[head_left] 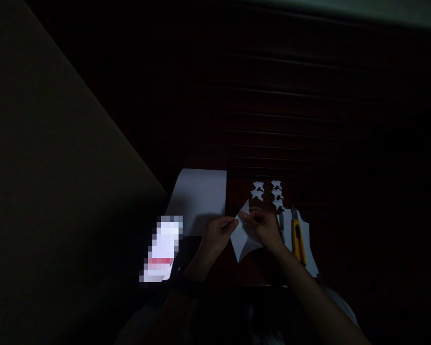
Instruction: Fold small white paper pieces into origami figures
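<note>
In the dim head view, a white paper piece (243, 239), partly folded into a pointed shape, is held over a dark table. My left hand (215, 237) pinches its left edge with fingers closed. My right hand (266, 227) grips its upper right part, fingers curled on the paper. A flat white sheet (201, 196) lies just behind my left hand.
Several small folded white paper figures (267, 193) sit in two short rows behind my right hand. A yellow utility knife (298, 237) and a pen (282, 225) rest on white paper at the right. A blurred white object (163, 249) lies at the left. Dark slatted surface (290, 105) beyond.
</note>
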### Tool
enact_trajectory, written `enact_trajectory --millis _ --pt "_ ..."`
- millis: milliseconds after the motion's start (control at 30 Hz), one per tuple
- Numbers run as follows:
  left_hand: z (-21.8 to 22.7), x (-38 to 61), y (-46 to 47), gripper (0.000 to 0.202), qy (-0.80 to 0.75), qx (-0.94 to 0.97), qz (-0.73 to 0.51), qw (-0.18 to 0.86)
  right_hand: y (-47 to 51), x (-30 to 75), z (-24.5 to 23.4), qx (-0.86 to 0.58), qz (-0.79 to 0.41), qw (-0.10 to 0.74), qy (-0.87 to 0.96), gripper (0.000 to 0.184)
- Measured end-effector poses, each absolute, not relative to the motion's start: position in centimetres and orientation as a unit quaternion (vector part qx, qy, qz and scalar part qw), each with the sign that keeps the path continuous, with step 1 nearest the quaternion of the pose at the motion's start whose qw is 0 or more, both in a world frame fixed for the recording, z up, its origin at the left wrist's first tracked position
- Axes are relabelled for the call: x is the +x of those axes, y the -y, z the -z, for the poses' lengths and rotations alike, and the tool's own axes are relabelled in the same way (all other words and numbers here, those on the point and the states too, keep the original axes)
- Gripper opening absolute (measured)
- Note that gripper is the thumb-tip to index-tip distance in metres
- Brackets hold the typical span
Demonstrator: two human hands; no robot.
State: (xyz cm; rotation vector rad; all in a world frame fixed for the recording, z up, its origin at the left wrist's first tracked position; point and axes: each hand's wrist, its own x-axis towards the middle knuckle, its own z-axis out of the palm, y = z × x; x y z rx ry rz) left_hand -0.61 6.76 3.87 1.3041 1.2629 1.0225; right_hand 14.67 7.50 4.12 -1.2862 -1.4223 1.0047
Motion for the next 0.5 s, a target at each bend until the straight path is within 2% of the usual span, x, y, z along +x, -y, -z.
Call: enact_trajectory --millis 367,500 --pt "-3.84 -0.72 -6.68 0.015 -0.511 0.533 -0.435 0.515 -7.63 15.24 -4.68 -0.573 -0.372 0.42 0.597 0.051" --pt "-3.99 -0.77 -6.71 0.015 -0.52 0.524 -0.434 0.516 -7.57 15.16 -4.62 -0.563 -0.419 0.43 0.568 0.054"
